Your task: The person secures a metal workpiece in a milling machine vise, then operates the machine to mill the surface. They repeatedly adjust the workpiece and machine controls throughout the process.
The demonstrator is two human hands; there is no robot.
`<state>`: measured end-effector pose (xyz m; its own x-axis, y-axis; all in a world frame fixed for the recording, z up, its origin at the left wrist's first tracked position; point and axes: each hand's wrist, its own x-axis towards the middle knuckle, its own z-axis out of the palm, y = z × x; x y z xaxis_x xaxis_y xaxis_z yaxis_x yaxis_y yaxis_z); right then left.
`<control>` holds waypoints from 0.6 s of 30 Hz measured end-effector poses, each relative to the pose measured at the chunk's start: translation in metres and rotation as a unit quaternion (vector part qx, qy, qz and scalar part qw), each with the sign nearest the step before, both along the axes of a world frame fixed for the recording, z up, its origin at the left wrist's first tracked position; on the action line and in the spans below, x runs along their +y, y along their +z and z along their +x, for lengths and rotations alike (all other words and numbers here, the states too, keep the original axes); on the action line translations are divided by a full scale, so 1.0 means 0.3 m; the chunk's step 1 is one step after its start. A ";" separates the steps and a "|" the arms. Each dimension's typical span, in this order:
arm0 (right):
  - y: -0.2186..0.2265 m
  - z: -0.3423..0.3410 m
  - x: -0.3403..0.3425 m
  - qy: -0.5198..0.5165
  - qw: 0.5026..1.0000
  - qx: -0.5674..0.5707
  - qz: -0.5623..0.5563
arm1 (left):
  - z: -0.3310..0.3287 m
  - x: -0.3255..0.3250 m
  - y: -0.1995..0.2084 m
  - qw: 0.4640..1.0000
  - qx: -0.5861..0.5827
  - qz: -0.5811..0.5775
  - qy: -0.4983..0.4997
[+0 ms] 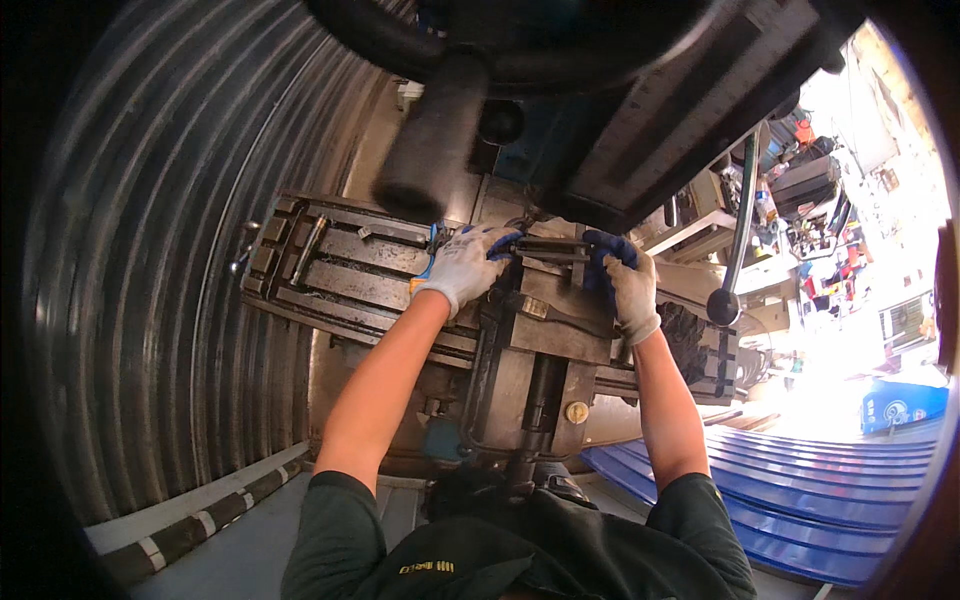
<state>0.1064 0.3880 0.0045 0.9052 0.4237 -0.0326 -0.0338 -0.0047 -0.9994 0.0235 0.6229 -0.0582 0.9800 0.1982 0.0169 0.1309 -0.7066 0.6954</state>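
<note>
Holds slim metal bar [553,245] by both ends: left end in curled left hand [470,263], right end in curled right hand [627,280], both gloved pale with blue. Looks straight-edged, dark grey, with lighter shine along its length; hides both tips under the grip, so can't tell end shape. Stretches crosswise between the hands, over far part of vise [540,336]; can't tell if touching vise or just above. Nearer, on vise top: dark long-handled tool [572,319], lighter at left end. Just beside left hand: blue-and-orange item [433,243], unclear, on slotted metal table [345,285].
</note>
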 end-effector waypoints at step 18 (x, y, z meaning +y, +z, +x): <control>0.078 0.024 0.008 0.018 0.944 -0.191 -0.268 | -0.007 -0.015 0.053 1.000 -0.021 0.003 -0.023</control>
<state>0.1137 0.3905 0.0280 0.8795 0.4700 0.0751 0.3391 -0.5080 -0.7918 0.0213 0.6183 -0.0423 0.9864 0.1531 0.0591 0.0695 -0.7159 0.6947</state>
